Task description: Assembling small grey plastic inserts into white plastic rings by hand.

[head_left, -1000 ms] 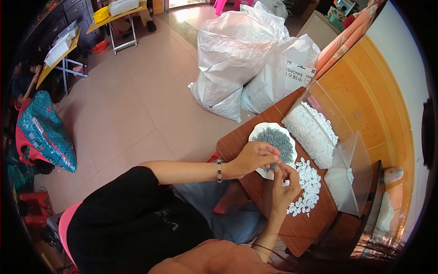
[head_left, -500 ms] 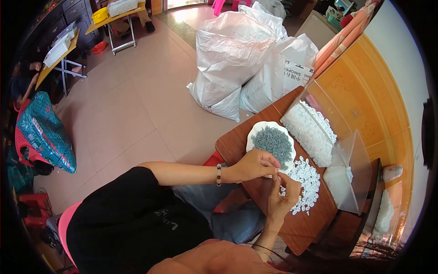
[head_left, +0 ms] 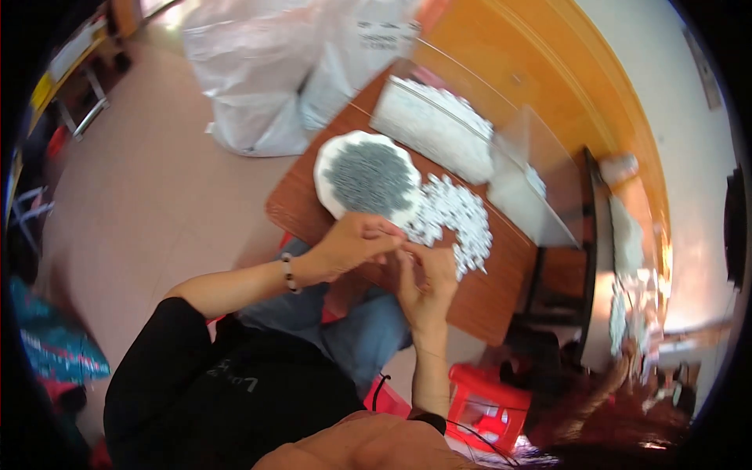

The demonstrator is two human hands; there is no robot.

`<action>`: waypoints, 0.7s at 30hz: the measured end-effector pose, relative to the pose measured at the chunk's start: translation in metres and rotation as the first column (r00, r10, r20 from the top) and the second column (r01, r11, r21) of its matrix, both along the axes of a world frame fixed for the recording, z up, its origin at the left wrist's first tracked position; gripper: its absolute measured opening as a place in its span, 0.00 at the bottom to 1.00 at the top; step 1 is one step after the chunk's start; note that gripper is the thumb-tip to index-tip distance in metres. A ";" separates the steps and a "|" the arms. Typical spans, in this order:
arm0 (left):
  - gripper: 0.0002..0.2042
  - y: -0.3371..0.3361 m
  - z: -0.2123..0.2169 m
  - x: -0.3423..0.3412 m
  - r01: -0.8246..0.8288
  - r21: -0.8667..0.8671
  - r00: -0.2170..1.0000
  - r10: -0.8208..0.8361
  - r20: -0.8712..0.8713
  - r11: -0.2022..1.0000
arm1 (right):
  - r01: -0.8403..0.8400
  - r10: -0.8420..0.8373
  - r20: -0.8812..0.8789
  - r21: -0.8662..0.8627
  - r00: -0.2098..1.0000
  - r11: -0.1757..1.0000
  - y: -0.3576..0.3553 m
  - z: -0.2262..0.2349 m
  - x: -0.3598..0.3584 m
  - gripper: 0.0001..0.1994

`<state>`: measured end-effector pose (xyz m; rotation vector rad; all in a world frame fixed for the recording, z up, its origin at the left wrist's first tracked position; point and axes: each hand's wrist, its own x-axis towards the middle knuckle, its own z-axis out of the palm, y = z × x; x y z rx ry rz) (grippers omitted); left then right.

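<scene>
A small white piece, too tiny to make out, sits pinched between the fingertips of the left hand [head_left: 352,244] and the right hand [head_left: 427,278], which meet just over the near edge of the brown table [head_left: 501,274]. Both hands are closed in a fine pinch on it; whether each truly grips it cannot be told. A second ago the hands stood slightly apart, the left one at the dish; now they are joined, which suggests one part is being fitted to another. Just beyond the fingers lies a loose heap of small white parts [head_left: 454,223], and to its left a white dish of small dark grey parts [head_left: 368,178]. Farther off stands a clear tray of white parts [head_left: 435,125], and beyond the table, large white sacks [head_left: 258,70] on the floor.
</scene>
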<state>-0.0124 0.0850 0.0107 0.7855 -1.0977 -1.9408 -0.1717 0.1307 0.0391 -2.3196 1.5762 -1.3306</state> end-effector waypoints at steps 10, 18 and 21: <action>0.11 0.013 -0.007 -0.013 0.146 0.019 0.982 -0.148 0.119 0.989 | 0.027 -0.039 0.109 0.110 0.993 0.994 0.026 -0.002 -0.024 0.07; 0.12 0.018 -0.007 -0.015 0.268 0.188 0.960 -0.279 0.032 0.945 | -0.060 0.053 0.108 0.067 0.993 0.996 0.039 0.002 -0.035 0.10; 0.10 0.018 -0.006 -0.013 0.259 0.201 0.963 -0.269 0.025 0.945 | -0.066 0.060 0.124 0.043 0.991 0.997 0.038 0.001 -0.034 0.10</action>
